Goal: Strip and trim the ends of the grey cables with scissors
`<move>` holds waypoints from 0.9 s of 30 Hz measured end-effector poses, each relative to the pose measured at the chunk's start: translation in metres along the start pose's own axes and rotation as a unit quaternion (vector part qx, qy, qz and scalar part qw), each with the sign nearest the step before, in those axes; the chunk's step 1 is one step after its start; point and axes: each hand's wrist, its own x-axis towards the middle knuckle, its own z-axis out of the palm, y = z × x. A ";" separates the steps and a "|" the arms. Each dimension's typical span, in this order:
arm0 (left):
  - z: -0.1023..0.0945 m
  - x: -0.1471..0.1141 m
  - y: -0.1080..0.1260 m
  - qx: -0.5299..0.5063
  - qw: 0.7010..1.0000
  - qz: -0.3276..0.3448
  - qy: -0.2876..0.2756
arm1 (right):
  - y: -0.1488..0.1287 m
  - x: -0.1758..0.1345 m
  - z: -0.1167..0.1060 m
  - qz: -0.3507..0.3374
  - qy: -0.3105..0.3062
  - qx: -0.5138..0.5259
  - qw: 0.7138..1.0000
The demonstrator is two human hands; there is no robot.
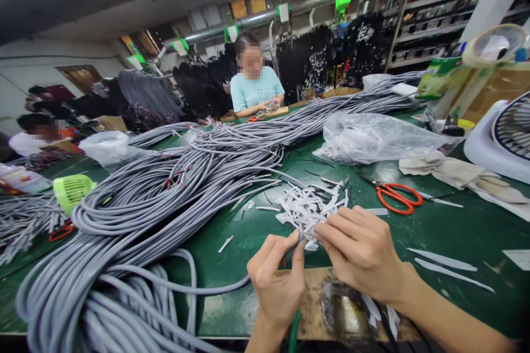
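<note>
A grey cable (223, 290) runs from the coils on the left into my left hand (277, 273), whose thumb and forefinger pinch it close to its end. Just beside them, my right hand (364, 248) has its fingers closed at the tip of the same cable; its exact grip is partly hidden by the fingers. Right behind both hands lies a heap of white strips (304, 204) mixed with dark scraps. Beneath the hands is a wooden board (312, 300) with a taped, shiny patch (345, 309) on it.
Bundled grey cables (165, 220) cover the table's left and middle. Orange-handled scissors (399, 198) lie to the right, near cloth gloves (459, 174) and a plastic bag (372, 135). A white fan (503, 135) stands far right. A co-worker (256, 88) sits opposite.
</note>
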 end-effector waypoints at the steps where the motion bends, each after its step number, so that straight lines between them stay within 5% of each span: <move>1: 0.000 0.000 0.000 -0.003 1.000 0.000 -0.006 | 0.000 0.000 0.001 0.031 -0.012 0.039 0.999; 4: 0.001 0.000 -0.001 -0.014 1.000 0.001 -0.018 | -0.003 0.001 0.005 0.147 -0.057 0.189 0.969; 9: 0.001 -0.001 0.000 -0.004 1.000 -0.006 -0.011 | -0.004 0.005 0.008 0.292 -0.082 0.375 0.876; 12: 0.002 -0.003 0.001 0.014 1.000 0.005 0.003 | 0.002 0.008 0.004 0.347 -0.015 0.441 0.828; 15: 0.003 -0.004 0.002 0.035 0.999 0.023 0.005 | 0.013 0.011 -0.004 0.395 0.134 0.477 0.773; 17: 0.004 -0.004 0.003 0.048 0.998 0.031 0.011 | 0.017 0.010 -0.007 0.407 0.183 0.423 0.789; 21: 0.004 -0.005 0.004 0.078 0.995 0.041 0.039 | 0.007 0.005 -0.001 0.342 -0.001 0.261 0.903; 23: 0.005 -0.005 0.004 0.092 0.994 0.045 0.038 | 0.000 0.004 0.005 0.299 -0.076 0.246 0.919; 27: 0.006 -0.006 0.003 0.110 0.992 0.053 0.035 | -0.007 0.005 0.009 0.289 -0.118 0.268 0.911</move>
